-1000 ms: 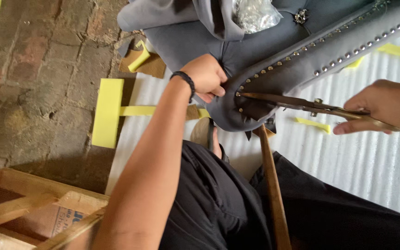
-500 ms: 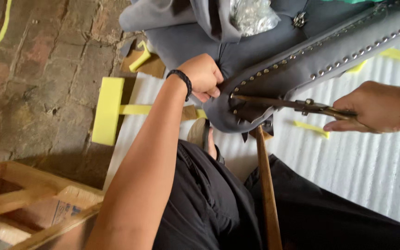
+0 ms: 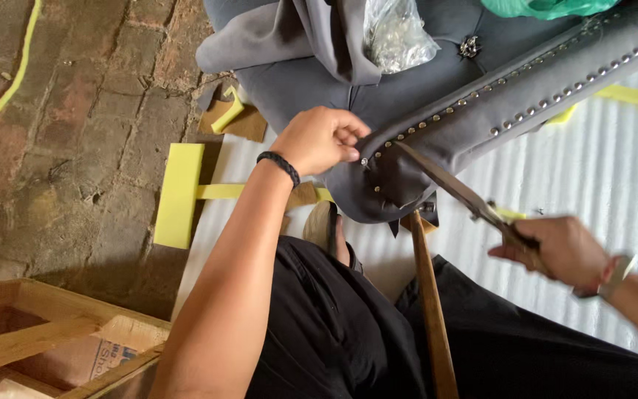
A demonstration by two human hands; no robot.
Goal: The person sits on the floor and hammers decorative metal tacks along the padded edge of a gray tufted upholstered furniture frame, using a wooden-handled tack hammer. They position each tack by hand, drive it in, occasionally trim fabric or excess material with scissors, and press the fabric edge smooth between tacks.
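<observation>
A grey upholstered chair (image 3: 481,111) with rows of metal studs lies tipped over my lap, one wooden leg (image 3: 430,310) pointing down between my knees. My left hand (image 3: 319,139), with a black band on the wrist, pinches the grey fabric at the rounded corner of the chair beside the studs. My right hand (image 3: 563,251), blurred by motion, grips the handles of long scissors (image 3: 452,186). The scissor tips rest against the studded edge near my left fingers.
A clear plastic bag (image 3: 396,33) and a green object (image 3: 548,7) lie on the chair. White ribbed foam sheet (image 3: 599,185) covers the ground, with yellow foam pieces (image 3: 179,196) on it. A brick floor (image 3: 75,111) lies to the left, and a wooden frame (image 3: 31,332) at the lower left.
My right hand has dropped lower and nearer to me, swinging the scissors from nearly level to a steep slant. My left hand stays on the chair corner.
</observation>
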